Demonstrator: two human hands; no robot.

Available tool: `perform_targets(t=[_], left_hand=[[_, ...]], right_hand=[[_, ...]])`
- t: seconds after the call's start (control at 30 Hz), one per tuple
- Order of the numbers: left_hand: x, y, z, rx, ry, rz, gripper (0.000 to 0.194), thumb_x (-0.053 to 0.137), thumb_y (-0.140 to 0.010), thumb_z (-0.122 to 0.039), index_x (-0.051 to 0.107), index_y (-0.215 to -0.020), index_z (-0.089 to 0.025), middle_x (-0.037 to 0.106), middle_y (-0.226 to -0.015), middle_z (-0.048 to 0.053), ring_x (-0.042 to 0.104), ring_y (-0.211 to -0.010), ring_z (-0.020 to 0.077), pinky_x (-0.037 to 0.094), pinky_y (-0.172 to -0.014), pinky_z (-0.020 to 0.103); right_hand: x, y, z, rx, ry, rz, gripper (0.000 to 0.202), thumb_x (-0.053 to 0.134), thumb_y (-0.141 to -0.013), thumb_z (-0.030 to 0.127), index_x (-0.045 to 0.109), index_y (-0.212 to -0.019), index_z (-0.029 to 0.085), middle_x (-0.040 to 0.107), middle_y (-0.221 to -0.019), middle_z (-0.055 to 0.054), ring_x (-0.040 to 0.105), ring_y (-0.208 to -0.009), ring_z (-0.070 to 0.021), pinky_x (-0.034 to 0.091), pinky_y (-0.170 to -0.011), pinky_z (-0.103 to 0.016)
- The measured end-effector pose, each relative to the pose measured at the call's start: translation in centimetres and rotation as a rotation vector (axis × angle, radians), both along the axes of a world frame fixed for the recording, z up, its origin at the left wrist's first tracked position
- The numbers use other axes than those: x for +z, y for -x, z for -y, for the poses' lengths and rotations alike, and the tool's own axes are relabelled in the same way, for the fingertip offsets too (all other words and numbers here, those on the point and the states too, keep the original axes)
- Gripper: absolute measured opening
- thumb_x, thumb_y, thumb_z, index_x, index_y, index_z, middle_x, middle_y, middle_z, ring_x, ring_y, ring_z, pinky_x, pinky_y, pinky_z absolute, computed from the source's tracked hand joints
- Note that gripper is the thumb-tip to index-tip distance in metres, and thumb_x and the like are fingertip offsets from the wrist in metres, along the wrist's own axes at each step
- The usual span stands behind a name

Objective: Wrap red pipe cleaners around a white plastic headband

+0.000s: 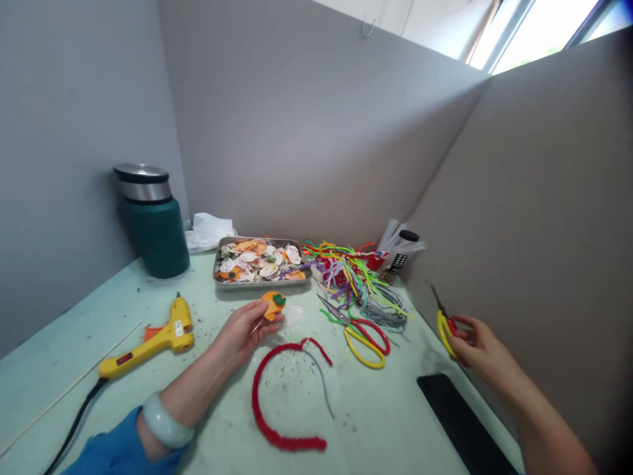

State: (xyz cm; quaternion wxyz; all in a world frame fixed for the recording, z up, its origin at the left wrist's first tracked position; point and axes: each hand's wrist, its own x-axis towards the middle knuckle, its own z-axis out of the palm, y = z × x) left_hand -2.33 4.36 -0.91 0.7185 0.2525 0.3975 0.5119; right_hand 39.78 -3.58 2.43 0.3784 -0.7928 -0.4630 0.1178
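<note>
My left hand (246, 330) pinches a flat orange shell piece (271, 307) with a dark green blob on it, just above the table. A thin wire-like line shows by these fingers. Out to the right, my right hand (475, 340) is wrapped round pliers with yellow and red handles (445, 333), raised above the table edge with dark narrow jaws pointing up. Between the hands lies a hoop wrapped partly in fuzzy red pipe cleaner (260, 402), its thin grey wire (324, 382) bare on the right side. Scissors (363, 336) with red and yellow handles lie partly open beyond it.
A yellow glue gun (148, 343) with a black cord lies at left. Behind stand a green flask (158, 231), a metal tray (262, 285) of painted shells, tangled pipe cleaners (356, 277) and a black-capped bottle (403, 251). A black slab (459, 419) lies front right. Partitions (297, 132) surround the table.
</note>
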Motion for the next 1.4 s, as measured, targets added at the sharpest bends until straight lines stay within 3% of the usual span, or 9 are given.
perform_targets(t=[0.1, 0.17, 0.23, 0.3, 0.37, 0.53, 0.8, 1.0, 1.4], left_hand=[[-0.3, 0.2, -0.2, -0.005, 0.012, 0.05, 0.009, 0.062, -0.079, -0.014, 0.062, -0.088, -0.01, 0.07, -0.087, 0.011, 0.07, -0.076, 0.0187, 0.059, -0.058, 0.023], [-0.4, 0.3, -0.3, -0.014, 0.002, 0.087, 0.011, 0.063, -0.078, -0.014, 0.062, -0.088, -0.011, 0.07, -0.088, 0.01, 0.07, -0.076, 0.0188, 0.059, -0.057, 0.023], [-0.3, 0.3, -0.2, -0.012, -0.01, 0.116, 0.011, 0.064, -0.077, -0.013, 0.061, -0.087, -0.012, 0.069, -0.089, 0.009, 0.069, -0.075, 0.0185, 0.059, -0.056, 0.025], [0.0, 0.2, -0.1, 0.004, -0.01, 0.127, 0.011, 0.064, -0.076, -0.011, 0.062, -0.087, -0.013, 0.069, -0.088, 0.007, 0.069, -0.074, 0.0175, 0.059, -0.056, 0.025], [0.2, 0.1, 0.1, 0.023, -0.006, 0.132, 0.01, 0.063, -0.076, -0.01, 0.063, -0.086, -0.012, 0.068, -0.086, 0.006, 0.068, -0.072, 0.016, 0.059, -0.057, 0.025], [0.5, -0.1, 0.3, 0.028, -0.061, 0.172, 0.004, 0.065, -0.075, -0.012, 0.066, -0.079, -0.012, 0.066, -0.076, 0.003, 0.064, -0.064, 0.0123, 0.059, -0.061, 0.027], [0.1, -0.3, 0.2, 0.019, -0.029, 0.069, 0.011, 0.07, -0.072, -0.015, 0.067, -0.083, -0.013, 0.067, -0.085, 0.005, 0.065, -0.073, 0.0147, 0.058, -0.059, 0.023], [0.1, -0.7, 0.6, -0.076, -0.124, 0.004, 0.013, 0.069, -0.074, -0.018, 0.063, -0.084, -0.014, 0.067, -0.083, 0.005, 0.065, -0.071, 0.015, 0.057, -0.057, 0.025], [0.1, -0.8, 0.7, -0.077, -0.17, -0.019, 0.014, 0.071, -0.072, -0.017, 0.059, -0.079, -0.014, 0.068, -0.081, 0.003, 0.066, -0.071, 0.0144, 0.054, -0.053, 0.021]], right_hand=[[0.3, 4.3, 0.5, 0.14, -0.132, -0.157, 0.08, 0.067, -0.068, 0.039, 0.031, -0.137, 0.018, 0.054, -0.075, 0.0, 0.052, -0.049, -0.0126, 0.046, -0.045, -0.024], [0.0, 8.1, 0.0, 0.325, -0.106, -0.159, 0.069, 0.062, -0.073, 0.042, 0.038, -0.133, 0.018, 0.056, -0.075, -0.001, 0.053, -0.05, -0.014, 0.046, -0.046, -0.026], [-0.6, 11.8, -0.9, 0.519, -0.095, -0.014, 0.055, 0.056, -0.078, 0.038, 0.047, -0.127, 0.015, 0.062, -0.092, -0.009, 0.061, -0.076, -0.0205, 0.051, -0.067, -0.032], [-1.0, 15.0, -1.7, 0.648, -0.134, 0.168, 0.048, 0.048, -0.083, 0.031, 0.046, -0.128, 0.015, 0.059, -0.111, -0.014, 0.058, -0.098, -0.0243, 0.047, -0.084, -0.037], [-1.2, 17.7, -2.3, 0.755, -0.129, 0.297, 0.047, 0.044, -0.083, 0.023, 0.042, -0.13, 0.017, 0.056, -0.117, -0.013, 0.055, -0.102, -0.0233, 0.044, -0.087, -0.037], [-1.2, 21.8, -3.1, 0.788, 0.009, 0.431, 0.037, 0.048, -0.087, 0.035, 0.048, -0.121, 0.019, 0.059, -0.103, -0.009, 0.056, -0.091, -0.0224, 0.043, -0.075, -0.032], [-2.9, 22.9, -3.6, 0.786, 0.022, 0.472, 0.044, 0.05, -0.087, 0.043, 0.045, -0.125, 0.022, 0.06, -0.095, -0.006, 0.056, -0.077, -0.0186, 0.039, -0.065, -0.027], [-2.9, 22.9, -3.4, 0.735, 0.023, 0.539, 0.047, 0.051, -0.086, 0.033, 0.042, -0.131, 0.022, 0.06, -0.103, -0.008, 0.058, -0.086, -0.0203, 0.041, -0.071, -0.028], [-3.2, 22.9, -3.5, 0.722, 0.07, 0.651, 0.052, 0.048, -0.085, 0.026, 0.041, -0.136, 0.017, 0.062, -0.107, -0.011, 0.061, -0.089, -0.0228, 0.046, -0.073, -0.03]])
